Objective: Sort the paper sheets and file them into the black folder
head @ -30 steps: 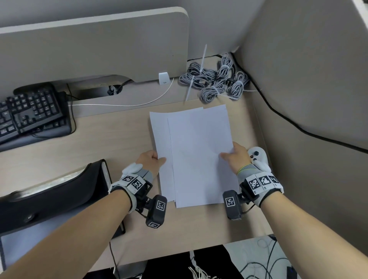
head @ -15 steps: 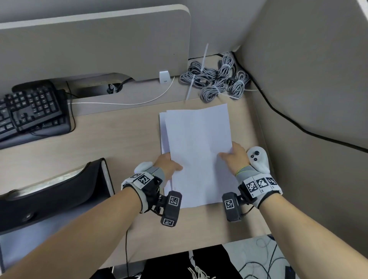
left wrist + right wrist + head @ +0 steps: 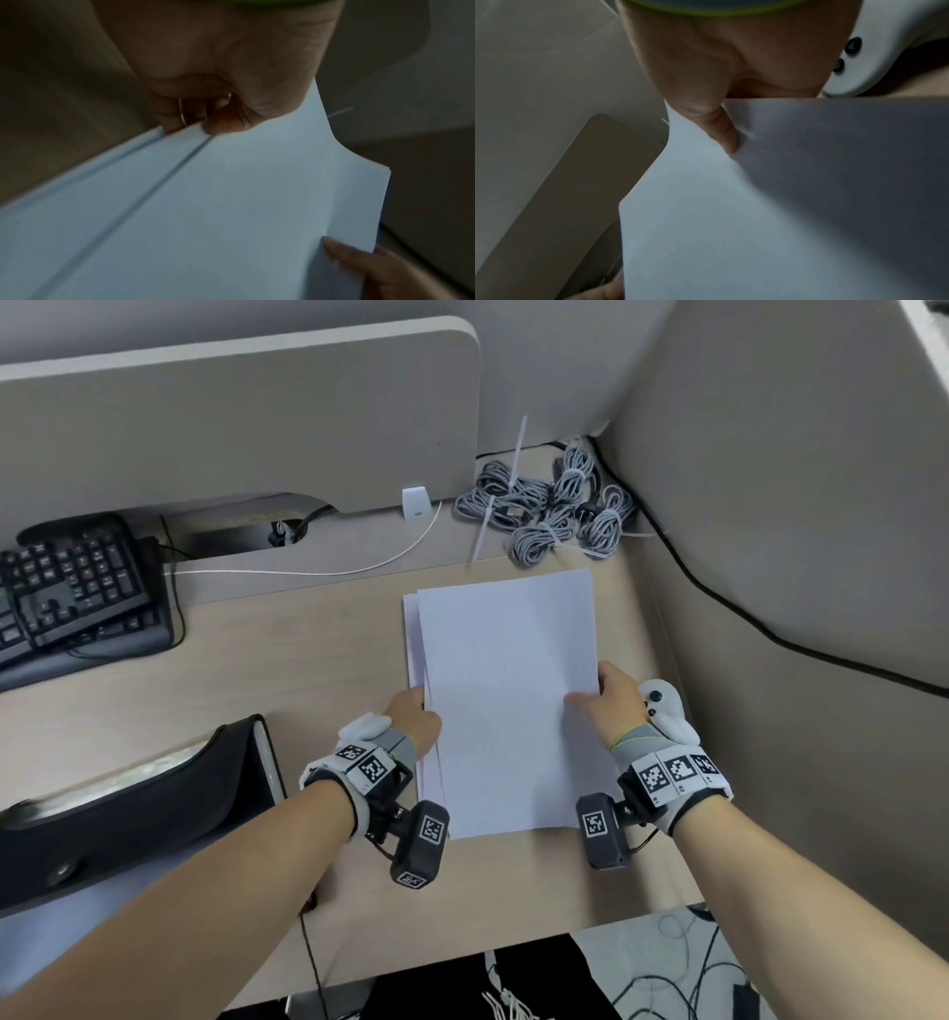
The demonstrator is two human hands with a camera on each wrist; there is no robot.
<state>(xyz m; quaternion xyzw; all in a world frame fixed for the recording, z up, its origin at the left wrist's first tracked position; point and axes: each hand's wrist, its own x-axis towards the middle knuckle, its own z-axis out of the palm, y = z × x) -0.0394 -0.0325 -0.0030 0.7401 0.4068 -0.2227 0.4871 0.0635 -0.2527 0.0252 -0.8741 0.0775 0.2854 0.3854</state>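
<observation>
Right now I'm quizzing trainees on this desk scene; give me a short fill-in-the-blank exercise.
1. Both hands hold the white ____ sheets.
2. The black folder lies to the ____ of the left hand.
3. The right hand grips the stack's ____ edge.
4. The keyboard is ____ in colour.

Missing: paper; left; right; black
</observation>
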